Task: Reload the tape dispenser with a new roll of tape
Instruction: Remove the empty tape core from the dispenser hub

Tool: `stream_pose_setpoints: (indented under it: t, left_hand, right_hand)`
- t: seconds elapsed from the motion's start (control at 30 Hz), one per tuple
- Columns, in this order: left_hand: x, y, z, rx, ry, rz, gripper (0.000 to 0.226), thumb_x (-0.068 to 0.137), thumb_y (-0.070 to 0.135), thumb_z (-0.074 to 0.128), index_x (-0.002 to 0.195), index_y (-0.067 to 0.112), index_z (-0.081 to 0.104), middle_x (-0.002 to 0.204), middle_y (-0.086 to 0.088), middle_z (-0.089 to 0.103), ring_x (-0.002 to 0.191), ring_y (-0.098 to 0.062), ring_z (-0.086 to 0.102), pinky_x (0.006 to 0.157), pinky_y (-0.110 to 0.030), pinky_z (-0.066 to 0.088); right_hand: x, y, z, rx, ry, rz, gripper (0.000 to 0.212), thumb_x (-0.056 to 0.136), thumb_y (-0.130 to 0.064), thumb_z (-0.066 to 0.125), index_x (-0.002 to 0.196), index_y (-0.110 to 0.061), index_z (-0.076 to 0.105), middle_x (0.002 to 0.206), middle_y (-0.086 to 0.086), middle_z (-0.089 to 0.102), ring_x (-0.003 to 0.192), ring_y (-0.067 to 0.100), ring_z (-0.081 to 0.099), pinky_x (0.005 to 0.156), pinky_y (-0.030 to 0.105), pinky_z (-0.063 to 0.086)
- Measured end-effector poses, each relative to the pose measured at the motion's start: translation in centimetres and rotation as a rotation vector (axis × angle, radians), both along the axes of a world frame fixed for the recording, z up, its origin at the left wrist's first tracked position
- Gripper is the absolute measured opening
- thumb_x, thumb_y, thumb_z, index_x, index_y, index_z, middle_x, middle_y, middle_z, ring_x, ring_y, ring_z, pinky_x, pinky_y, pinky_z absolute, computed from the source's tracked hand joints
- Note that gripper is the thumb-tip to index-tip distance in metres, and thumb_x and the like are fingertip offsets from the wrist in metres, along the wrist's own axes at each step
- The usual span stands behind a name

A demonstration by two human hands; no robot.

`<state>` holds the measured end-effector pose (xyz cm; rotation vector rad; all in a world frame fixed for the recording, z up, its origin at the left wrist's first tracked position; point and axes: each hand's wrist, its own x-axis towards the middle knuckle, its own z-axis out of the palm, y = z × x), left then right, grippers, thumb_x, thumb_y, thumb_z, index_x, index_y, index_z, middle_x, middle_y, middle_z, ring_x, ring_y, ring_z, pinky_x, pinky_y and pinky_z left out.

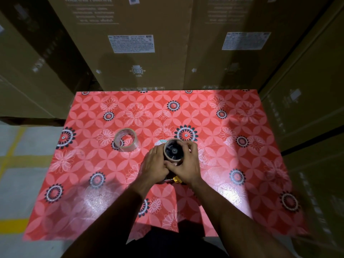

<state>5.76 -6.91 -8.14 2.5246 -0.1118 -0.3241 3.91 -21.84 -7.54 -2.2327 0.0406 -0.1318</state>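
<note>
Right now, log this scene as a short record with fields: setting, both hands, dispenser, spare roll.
setting: table with a red floral cover, cardboard boxes behind it
left hand: left hand grips the tape dispenser from its left side
right hand: right hand curls round the brown ring on the dispenser's spool
dispenser: tape dispenser mostly hidden by the hands; black hub facing up, a yellow part showing below the hands
spare roll: clear tape roll rests on the cover, left of the hands, untouched
loaded: cannot tell whether the ring is an empty core
</note>
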Motion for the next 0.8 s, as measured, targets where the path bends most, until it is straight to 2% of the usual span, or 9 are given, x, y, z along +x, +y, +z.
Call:
stream_pose_setpoints:
  t: [0.17, 0.27, 0.3, 0.4, 0.47, 0.53, 0.67, 0.73, 0.8]
  left_hand:
    - [0.06, -0.03, 0.06, 0.03, 0.008, -0.021, 0.068, 0.072, 0.03, 0.06, 0.137, 0.021, 0.04, 0.126, -0.005, 0.054, 0.119, -0.026, 0.049, 0.098, -0.044, 0.046]
    - [0.05, 0.0, 0.2, 0.036, -0.001, -0.042, 0.074, 0.068, 0.033, 0.062, 0.137, 0.022, 0.04, 0.126, -0.004, 0.055, 0.118, -0.025, 0.049, 0.097, -0.041, 0.047]
    - [0.04, 0.03, 0.17, 0.035, -0.003, -0.047, 0.074, 0.067, 0.034, 0.064, 0.137, 0.022, 0.04, 0.126, -0.003, 0.055, 0.117, -0.024, 0.049, 0.097, -0.041, 0.047]
    - [-0.02, 0.09, 0.15, 0.022, -0.01, -0.042, 0.073, 0.07, 0.036, 0.068, 0.136, 0.024, 0.039, 0.127, -0.002, 0.055, 0.118, -0.024, 0.049, 0.097, -0.041, 0.047]
    - [-0.11, 0.1, 0.36, 0.01, -0.006, -0.028, 0.076, 0.07, 0.035, 0.069, 0.137, 0.025, 0.036, 0.129, -0.002, 0.055, 0.119, -0.024, 0.049, 0.095, -0.043, 0.049]
    - [-0.23, -0.01, 0.61, 0.011, 0.008, -0.019, 0.084, 0.067, 0.032, 0.07, 0.141, 0.029, 0.03, 0.13, -0.002, 0.055, 0.12, -0.025, 0.05, 0.092, -0.045, 0.051]
    - [0.06, -0.25, 0.46, 0.063, 0.043, -0.016, 0.1, 0.062, 0.035, 0.066, 0.151, 0.026, 0.022, 0.133, -0.002, 0.055, 0.12, -0.027, 0.049, 0.094, -0.046, 0.051]
    - [0.3, -0.27, 0.11, 0.085, 0.044, -0.033, 0.093, 0.062, 0.043, 0.063, 0.147, 0.026, 0.031, 0.129, 0.0, 0.058, 0.116, -0.025, 0.051, 0.095, -0.044, 0.05]
    - [0.28, -0.13, -0.04, 0.093, 0.027, -0.041, 0.083, 0.064, 0.046, 0.06, 0.141, 0.026, 0.037, 0.126, 0.001, 0.058, 0.116, -0.023, 0.049, 0.096, -0.042, 0.049]
  right_hand:
    - [-0.32, 0.14, 0.02, 0.12, 0.014, -0.116, 0.078, 0.064, -0.041, 0.089, 0.121, -0.022, 0.041, 0.115, -0.004, 0.048, 0.107, 0.014, 0.056, 0.083, 0.027, 0.052]
    - [-0.39, 0.22, -0.05, 0.113, 0.017, -0.178, 0.082, 0.059, -0.041, 0.09, 0.122, -0.012, 0.046, 0.113, -0.002, 0.043, 0.103, 0.003, 0.045, 0.078, 0.006, 0.04]
    - [-0.37, 0.17, -0.01, 0.108, 0.018, -0.186, 0.08, 0.058, -0.041, 0.09, 0.12, -0.012, 0.049, 0.112, -0.002, 0.045, 0.101, 0.002, 0.044, 0.077, 0.005, 0.039]
    - [-0.31, -0.28, -0.15, 0.124, 0.029, -0.183, 0.072, 0.058, -0.041, 0.089, 0.118, -0.019, 0.056, 0.109, -0.007, 0.053, 0.099, 0.004, 0.051, 0.078, 0.013, 0.043]
    - [-0.35, -0.44, -0.13, 0.124, 0.011, -0.148, 0.074, 0.058, -0.042, 0.085, 0.125, -0.025, 0.059, 0.111, -0.015, 0.055, 0.104, 0.003, 0.053, 0.084, 0.011, 0.041]
    - [-0.34, -0.39, -0.07, 0.099, 0.021, -0.117, 0.078, 0.058, -0.041, 0.08, 0.133, -0.031, 0.056, 0.116, -0.019, 0.056, 0.111, 0.006, 0.051, 0.091, 0.018, 0.042]
    - [0.03, -0.27, -0.26, 0.154, 0.103, -0.116, 0.091, 0.057, -0.049, 0.086, 0.134, -0.029, 0.042, 0.123, -0.008, 0.061, 0.115, 0.016, 0.059, 0.092, 0.036, 0.053]
    - [0.15, -0.36, -0.44, 0.173, 0.076, -0.105, 0.084, 0.056, -0.051, 0.089, 0.125, -0.028, 0.048, 0.118, -0.008, 0.057, 0.11, 0.01, 0.058, 0.091, 0.031, 0.053]
    - [0.14, -0.5, -0.6, 0.185, 0.051, -0.114, 0.084, 0.056, -0.056, 0.087, 0.126, -0.02, 0.055, 0.12, -0.003, 0.047, 0.11, -0.006, 0.049, 0.093, 0.012, 0.047]
